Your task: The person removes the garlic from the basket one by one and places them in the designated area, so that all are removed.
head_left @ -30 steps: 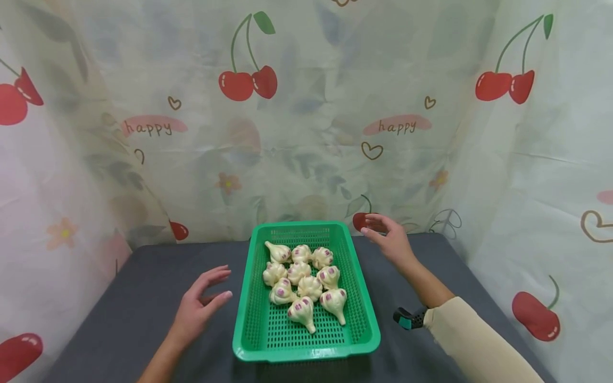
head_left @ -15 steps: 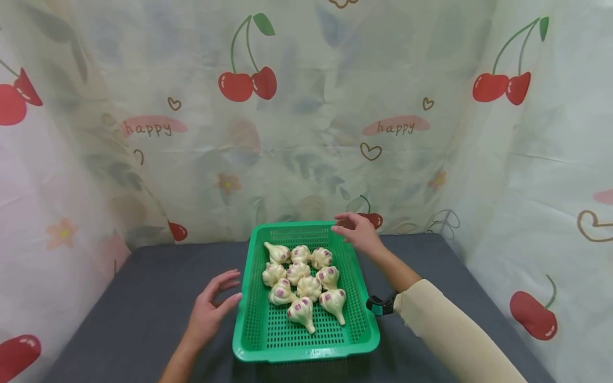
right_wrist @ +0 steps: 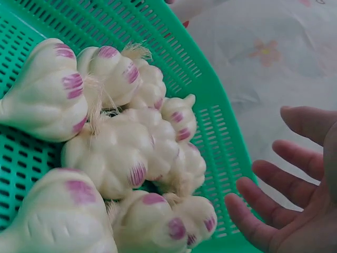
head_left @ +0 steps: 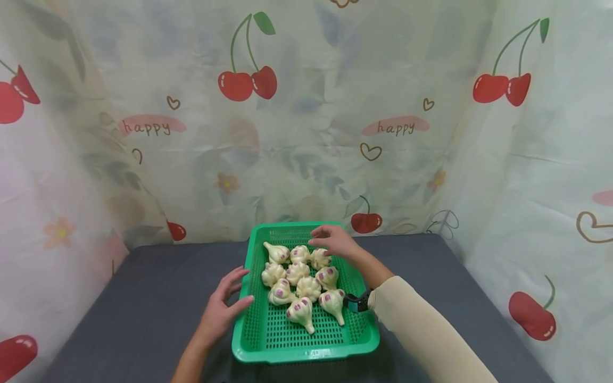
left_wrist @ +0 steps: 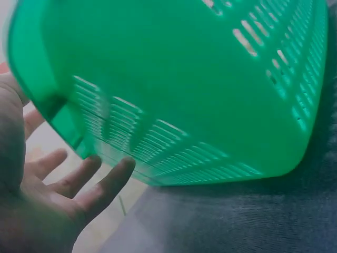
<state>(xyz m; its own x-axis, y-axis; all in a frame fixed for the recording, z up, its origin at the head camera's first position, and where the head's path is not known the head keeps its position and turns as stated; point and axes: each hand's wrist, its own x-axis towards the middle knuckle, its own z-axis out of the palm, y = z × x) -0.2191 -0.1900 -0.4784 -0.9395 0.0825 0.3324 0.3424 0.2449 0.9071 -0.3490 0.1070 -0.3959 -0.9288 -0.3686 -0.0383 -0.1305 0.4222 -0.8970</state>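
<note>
A green slotted plastic basket (head_left: 306,354) stands on the dark table with several garlic bulbs (head_left: 308,287) inside, cream with purple patches. My left hand (head_left: 221,308) is at the basket's left rim, its fingers spread and loosely bent; in the left wrist view the fingers (left_wrist: 108,184) lie close to the outer wall, and I cannot tell whether they touch it. Over the basket's back right part hovers my right hand (head_left: 337,243), holding nothing, above the rear garlic bulbs. Its fingers (right_wrist: 274,205) look relaxed and apart from the bulbs in the right wrist view.
The dark cloth-covered table (head_left: 163,298) extends on both sides of the basket. A patterned curtain (head_left: 306,133) with cherries and the word "happy" encloses the back and sides. A dark wristband (head_left: 358,302) is on my right wrist.
My right hand has moved left from beyond the basket's right side to above its back part. My left hand has shifted right, up to the left rim. Basket and bulbs stay put.
</note>
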